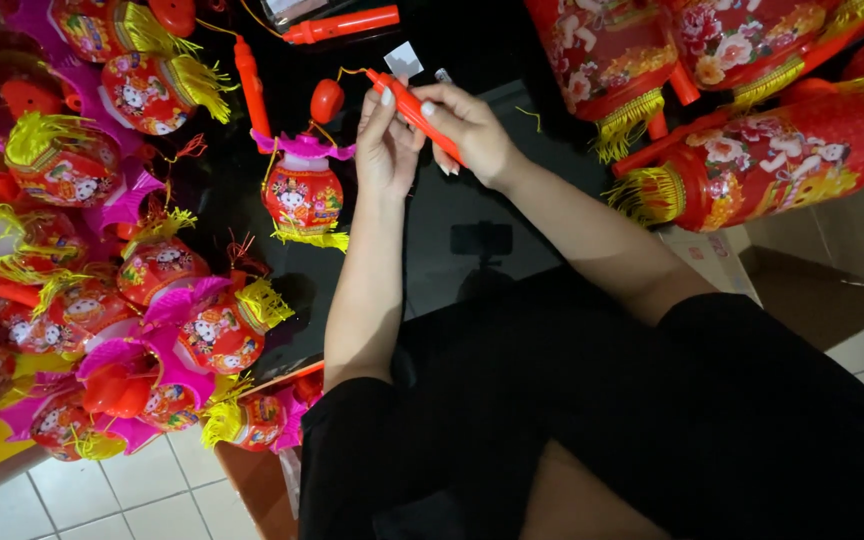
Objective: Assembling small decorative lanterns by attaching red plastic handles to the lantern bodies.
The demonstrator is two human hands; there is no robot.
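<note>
Both hands meet over a dark glossy table (452, 200). My right hand (467, 130) grips an orange plastic handle stick (410, 108), held slanting. My left hand (384, 145) pinches the same stick from the left side. A thin yellow cord runs from the stick's upper end to a small red lantern (302, 192) with a pink top and yellow fringe, hanging just left of my left hand. A red bulb-shaped piece (326, 100) sits on the cord above it.
Several small red, pink and yellow lanterns (102, 280) are heaped on the left. Larger red floral lanterns (762, 160) lie at the right above a cardboard box (812, 260). More orange sticks (342, 25) lie at the far edge. The floor is white tile (102, 490).
</note>
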